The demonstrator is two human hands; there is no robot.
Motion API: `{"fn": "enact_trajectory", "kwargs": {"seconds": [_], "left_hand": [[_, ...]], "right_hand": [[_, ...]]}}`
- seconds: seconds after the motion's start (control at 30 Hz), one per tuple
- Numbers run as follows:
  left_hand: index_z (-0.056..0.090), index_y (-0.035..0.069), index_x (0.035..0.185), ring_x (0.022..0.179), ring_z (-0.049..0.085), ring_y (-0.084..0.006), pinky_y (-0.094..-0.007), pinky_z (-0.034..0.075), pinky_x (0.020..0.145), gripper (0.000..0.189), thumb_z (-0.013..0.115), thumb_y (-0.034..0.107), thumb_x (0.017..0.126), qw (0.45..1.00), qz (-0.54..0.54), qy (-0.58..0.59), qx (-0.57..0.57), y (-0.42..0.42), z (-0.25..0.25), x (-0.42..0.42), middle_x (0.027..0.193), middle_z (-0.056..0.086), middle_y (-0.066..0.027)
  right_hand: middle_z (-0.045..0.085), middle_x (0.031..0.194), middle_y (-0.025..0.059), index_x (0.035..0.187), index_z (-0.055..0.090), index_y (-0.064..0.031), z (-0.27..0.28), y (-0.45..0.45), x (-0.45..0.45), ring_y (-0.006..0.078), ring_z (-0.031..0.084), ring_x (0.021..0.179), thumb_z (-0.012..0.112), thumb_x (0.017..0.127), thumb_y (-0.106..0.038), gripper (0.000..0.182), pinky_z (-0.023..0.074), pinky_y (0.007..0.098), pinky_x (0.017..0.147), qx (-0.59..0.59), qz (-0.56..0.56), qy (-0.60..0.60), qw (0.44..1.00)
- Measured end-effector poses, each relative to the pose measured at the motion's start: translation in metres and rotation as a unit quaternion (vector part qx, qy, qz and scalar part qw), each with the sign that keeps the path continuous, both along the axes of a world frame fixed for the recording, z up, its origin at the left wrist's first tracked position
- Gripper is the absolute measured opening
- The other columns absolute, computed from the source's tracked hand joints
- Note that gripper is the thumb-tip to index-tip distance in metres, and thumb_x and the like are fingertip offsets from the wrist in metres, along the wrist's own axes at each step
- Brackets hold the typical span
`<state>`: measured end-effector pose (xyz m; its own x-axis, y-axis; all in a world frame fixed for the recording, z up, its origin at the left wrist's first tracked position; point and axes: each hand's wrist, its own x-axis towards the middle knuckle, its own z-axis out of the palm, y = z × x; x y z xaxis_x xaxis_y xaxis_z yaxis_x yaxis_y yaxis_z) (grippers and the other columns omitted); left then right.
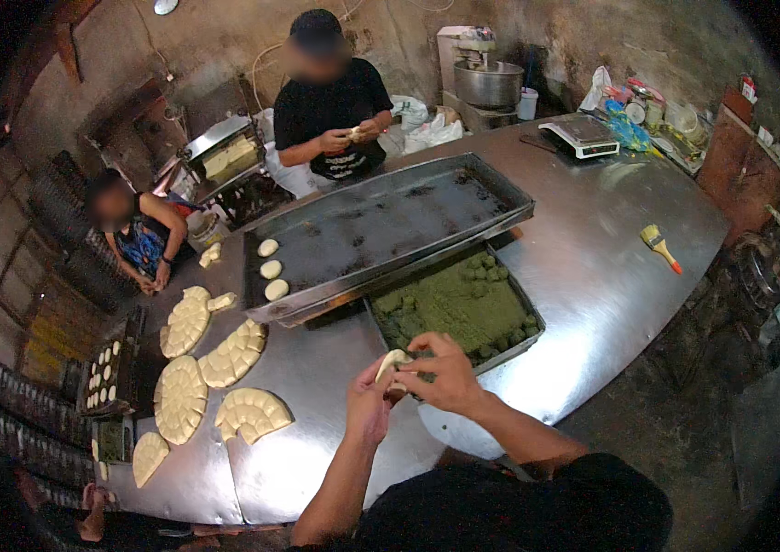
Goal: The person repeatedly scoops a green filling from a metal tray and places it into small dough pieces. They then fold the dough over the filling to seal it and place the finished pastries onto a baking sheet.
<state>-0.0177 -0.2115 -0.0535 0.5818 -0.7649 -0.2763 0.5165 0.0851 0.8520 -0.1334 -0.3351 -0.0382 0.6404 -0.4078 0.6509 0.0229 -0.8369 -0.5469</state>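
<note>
My left hand holds a flattened piece of pale dough above the metal table's front part. My right hand is at the dough's right side, its fingertips touching it; what lies inside the dough is mostly hidden by the fingers. Just beyond both hands is a metal tray of green crumbly filling, with rolled green balls in its far corner. Behind it, a long dark baking tray carries several round dough pieces at its left end.
Scored dough slabs lie on the table at left. A digital scale and a brush are at right. One person stands across the table handling a small piece; another person is at its far left. A mixer stands behind.
</note>
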Motion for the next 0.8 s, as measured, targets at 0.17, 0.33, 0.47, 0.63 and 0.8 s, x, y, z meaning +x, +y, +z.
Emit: {"fn": "enact_trajectory", "kwargs": {"seconds": [0.17,0.33,0.47,0.63,0.8], "left_hand": [[0.061,-0.002,0.122,0.103,0.065,-0.0227,-0.0378,0.056,0.090,0.027,0.055,0.007,0.097,0.999,-0.036,-0.008,-0.021,0.015,0.020,0.006,0.117,0.065,-0.0140],[0.050,-0.001,0.133,0.114,0.059,-0.0243,-0.0370,0.051,0.095,0.037,0.051,0.001,0.096,0.991,0.048,0.036,-0.117,0.021,0.048,0.008,0.136,0.053,-0.0159],[0.047,0.000,0.140,0.112,0.060,-0.0211,-0.0337,0.051,0.091,0.042,0.049,0.005,0.098,0.981,0.098,0.006,-0.165,0.042,0.067,0.000,0.134,0.055,-0.0144],[0.046,-0.002,0.139,0.105,0.062,-0.0197,-0.0308,0.049,0.091,0.041,0.047,0.010,0.100,0.988,0.078,0.026,-0.131,0.051,0.083,0.002,0.130,0.059,-0.0138],[0.052,-0.003,0.133,0.097,0.066,-0.0155,-0.0302,0.055,0.080,0.036,0.050,0.017,0.103,0.975,0.178,-0.013,-0.135,0.069,0.084,0.019,0.115,0.066,-0.0129]], "right_hand": [[0.060,0.095,0.0107,0.097,0.062,-0.0048,0.009,-0.001,0.006,0.0238,0.061,0.082,0.079,0.075,-0.018,0.031,0.0487,0.0363,0.067,0.384,0.096,0.161,0.904],[0.059,0.095,0.0139,0.101,0.062,-0.0045,0.027,0.052,0.012,0.0301,0.061,0.088,0.076,0.073,-0.009,0.032,0.0506,0.0374,0.078,0.144,0.101,-0.061,0.982],[0.060,0.089,0.0119,0.092,0.062,-0.0049,0.050,0.055,0.033,0.0271,0.062,0.075,0.079,0.073,-0.009,0.026,0.0517,0.0348,0.066,0.118,0.051,-0.064,0.990],[0.060,0.093,0.0103,0.091,0.062,-0.0044,0.051,0.067,0.044,0.0272,0.061,0.081,0.077,0.069,-0.002,0.027,0.0504,0.0349,0.067,-0.051,0.047,-0.101,0.992],[0.059,0.092,0.0098,0.093,0.063,-0.0049,0.071,0.103,0.041,0.0265,0.060,0.085,0.077,0.069,0.000,0.028,0.0498,0.0361,0.069,-0.019,0.074,-0.152,0.985]]}}
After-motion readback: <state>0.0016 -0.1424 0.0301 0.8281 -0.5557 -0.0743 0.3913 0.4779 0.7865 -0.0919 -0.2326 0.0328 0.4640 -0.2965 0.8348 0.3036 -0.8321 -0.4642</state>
